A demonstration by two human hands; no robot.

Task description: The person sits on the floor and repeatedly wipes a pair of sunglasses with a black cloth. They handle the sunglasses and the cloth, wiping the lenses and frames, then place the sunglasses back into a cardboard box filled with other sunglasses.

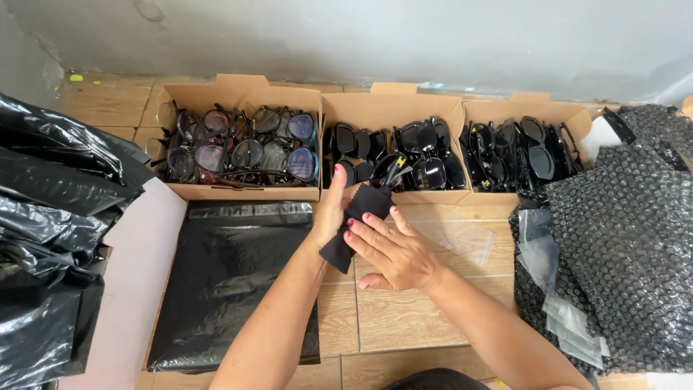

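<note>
My left hand (330, 209) holds a pair of black sunglasses (394, 170) wrapped in a black cloth (354, 227), in front of the middle box. My right hand (395, 253) lies flat against the cloth, fingers spread, pressing it onto the glasses. Only the temple tips of the glasses stick out above the cloth. Three open cardboard boxes stand side by side beyond my hands: the left box (238, 92) holds glasses with tinted lenses, the middle box (393, 108) and the right box (523, 112) hold black sunglasses.
A stack of flat black mailer bags (231, 282) lies on the wooden floor at my left. Black plastic sacks (50, 238) pile up at far left. Black bubble wrap (628, 238) and clear plastic sleeves (559, 307) lie at right. A grey wall runs behind the boxes.
</note>
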